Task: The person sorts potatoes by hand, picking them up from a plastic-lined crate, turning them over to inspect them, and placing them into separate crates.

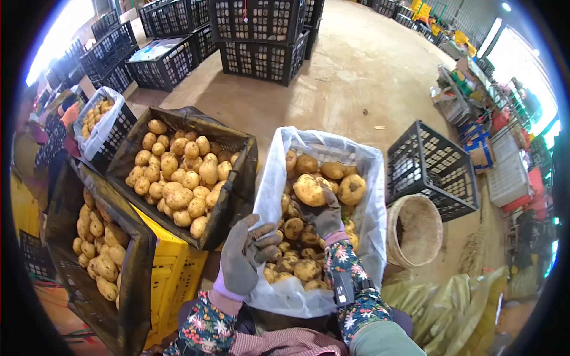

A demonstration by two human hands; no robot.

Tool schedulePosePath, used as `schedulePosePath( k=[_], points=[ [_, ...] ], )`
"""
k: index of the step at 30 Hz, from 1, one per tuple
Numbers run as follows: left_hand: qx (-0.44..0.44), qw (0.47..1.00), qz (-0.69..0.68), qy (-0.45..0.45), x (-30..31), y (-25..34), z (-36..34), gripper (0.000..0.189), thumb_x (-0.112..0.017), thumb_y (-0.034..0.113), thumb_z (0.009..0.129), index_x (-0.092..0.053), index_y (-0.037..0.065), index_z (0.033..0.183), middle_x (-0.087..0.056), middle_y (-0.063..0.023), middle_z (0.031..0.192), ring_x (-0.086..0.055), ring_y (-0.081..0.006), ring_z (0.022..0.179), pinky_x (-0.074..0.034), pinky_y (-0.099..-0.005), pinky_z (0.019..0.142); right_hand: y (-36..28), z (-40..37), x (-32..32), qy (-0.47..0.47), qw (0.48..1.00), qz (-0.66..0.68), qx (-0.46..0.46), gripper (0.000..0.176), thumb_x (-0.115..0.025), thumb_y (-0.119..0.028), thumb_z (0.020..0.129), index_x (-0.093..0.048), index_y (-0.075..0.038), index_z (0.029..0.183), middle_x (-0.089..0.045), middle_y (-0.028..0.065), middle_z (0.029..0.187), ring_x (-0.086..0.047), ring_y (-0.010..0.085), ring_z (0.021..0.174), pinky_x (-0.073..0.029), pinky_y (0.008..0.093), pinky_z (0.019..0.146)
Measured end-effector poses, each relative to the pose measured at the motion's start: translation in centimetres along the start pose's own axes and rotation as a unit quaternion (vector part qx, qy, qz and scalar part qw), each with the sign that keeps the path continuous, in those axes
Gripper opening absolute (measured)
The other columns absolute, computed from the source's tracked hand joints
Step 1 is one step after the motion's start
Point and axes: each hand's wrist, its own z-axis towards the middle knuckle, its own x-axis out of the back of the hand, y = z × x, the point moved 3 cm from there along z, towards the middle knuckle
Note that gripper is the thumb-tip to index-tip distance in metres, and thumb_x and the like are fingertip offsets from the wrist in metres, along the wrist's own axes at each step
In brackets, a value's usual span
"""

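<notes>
A potato packing warehouse: left of the white-lined crate of potatoes [375,178] stand more potato-filled crates [236,196], with stacked black crates [261,35] beyond it on a bare concrete floor [356,77].

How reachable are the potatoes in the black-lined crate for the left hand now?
Probably yes: the left hand sits right beside the black-lined crate, whose potatoes lie uncovered, with nothing between.

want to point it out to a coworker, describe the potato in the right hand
Look at the white-lined crate in the middle of the view, right of the black-lined crate. Above its pile the gloved right hand holds up one large pale potato. It alone is gripped; the other potatoes lie loose.
</notes>
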Motion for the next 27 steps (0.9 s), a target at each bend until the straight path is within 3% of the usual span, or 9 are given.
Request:
schedulePosePath(
  k=[5,8,11,13,14,17,23,25,27],
  points=[
    [-0.024,0.997,0.028,-0.066,-1.1,-1.1,-0.3,0.05,-0.043,0.04,0.098,-0.04,0.003,0.132,-0.055,-0.0162,0.116,-0.06,-0.0213,0.097,-0.051,-0.0294,0.08,-4.2,-8.6,-6.7,-0.078,0.985,-0.132,-0.082,0.072,-0.067,-0.03,0.079,-0.036,-0.005,0.139,-0.046,0.0183,0.137,-0.048,0.036,0.123,-0.039,0.0519,0.105],
    [-0.077,0.98,0.152,-0.102,-1.9,-2.5,0.0,0.053,-0.06,0.03,0.092,-0.04,0.002,0.133,-0.055,-0.0116,0.116,-0.058,-0.0141,0.095,-0.048,-0.0262,0.078,-4.5,-12.7,-11.6,-0.078,0.967,-0.229,-0.08,0.074,-0.063,-0.017,0.076,-0.031,-0.007,0.142,-0.046,0.0169,0.136,-0.047,0.0346,0.124,-0.038,0.0487,0.106],
    [-0.297,0.857,0.407,-0.107,-4.2,-2.6,-1.3,0.07,-0.07,0.036,0.084,-0.039,-0.002,0.134,-0.052,-0.018,0.122,-0.053,-0.0267,0.11,-0.043,-0.0368,0.095,-3.7,-16.6,-14.3,-0.072,0.951,-0.288,-0.086,0.08,-0.058,-0.006,0.072,-0.026,-0.009,0.145,-0.044,0.0151,0.137,-0.045,0.0318,0.126,-0.035,0.0439,0.108],
    [-0.365,0.8,0.444,-0.172,-6.0,-2.5,-2.4,0.082,-0.075,0.039,0.077,-0.037,-0.003,0.135,-0.044,-0.0243,0.132,-0.043,-0.0357,0.124,-0.036,-0.0415,0.104,-2.4,-18.4,-14.7,-0.074,0.953,-0.288,-0.064,0.081,-0.057,-0.004,0.071,-0.026,-0.01,0.146,-0.042,0.0141,0.139,-0.044,0.0306,0.127,-0.036,0.0442,0.107],
    [-0.333,0.816,0.435,-0.182,-5.8,-3.7,-2.0,0.085,-0.077,0.039,0.075,-0.036,-0.003,0.136,-0.041,-0.0257,0.135,-0.04,-0.0372,0.127,-0.033,-0.0414,0.107,-2.0,-18.5,-13.4,-0.067,0.919,-0.386,-0.035,0.081,-0.055,-0.003,0.072,-0.026,-0.012,0.146,-0.04,0.0131,0.139,-0.045,0.0292,0.126,-0.038,0.0437,0.106],
    [-0.272,0.826,0.464,-0.166,-5.9,-3.9,-2.0,0.087,-0.077,0.04,0.076,-0.033,-0.004,0.138,-0.041,-0.0211,0.137,-0.04,-0.0285,0.129,-0.034,-0.0371,0.106,-1.5,-19.1,-13.9,-0.045,0.959,-0.274,-0.049,0.079,-0.054,-0.005,0.074,-0.025,-0.012,0.147,-0.041,0.0127,0.138,-0.046,0.0288,0.125,-0.039,0.0437,0.104],
    [-0.264,0.818,0.5,-0.11,-5.8,-4.2,-1.8,0.081,-0.075,0.04,0.078,-0.037,-0.005,0.133,-0.049,-0.0221,0.127,-0.049,-0.0292,0.118,-0.041,-0.0371,0.1,-2.1,-18.5,-13.9,-0.086,0.934,-0.343,-0.048,0.076,-0.058,-0.007,0.079,-0.023,-0.006,0.147,-0.04,0.01,0.138,-0.043,0.0209,0.126,-0.035,0.0328,0.106],
    [-0.256,0.817,0.508,-0.091,-5.5,-4.7,-1.6,0.078,-0.075,0.039,0.079,-0.039,-0.005,0.132,-0.051,-0.0223,0.123,-0.052,-0.0289,0.114,-0.043,-0.0368,0.097,-2.4,-18.3,-13.2,-0.096,0.884,-0.458,-0.014,0.079,-0.062,-0.006,0.078,-0.022,-0.005,0.146,-0.04,0.0108,0.138,-0.041,0.0199,0.127,-0.032,0.0314,0.107],
    [-0.22,0.818,0.524,-0.09,-6.0,-4.5,-1.6,0.072,-0.068,0.045,0.082,-0.042,-0.005,0.127,-0.054,-0.0272,0.116,-0.054,-0.0372,0.11,-0.044,-0.0413,0.093,-2.1,-18.3,-13.2,-0.067,0.902,-0.425,-0.029,0.08,-0.064,-0.004,0.077,-0.022,-0.005,0.146,-0.04,0.0109,0.137,-0.041,0.0189,0.126,-0.034,0.0312,0.105]
  ],
)
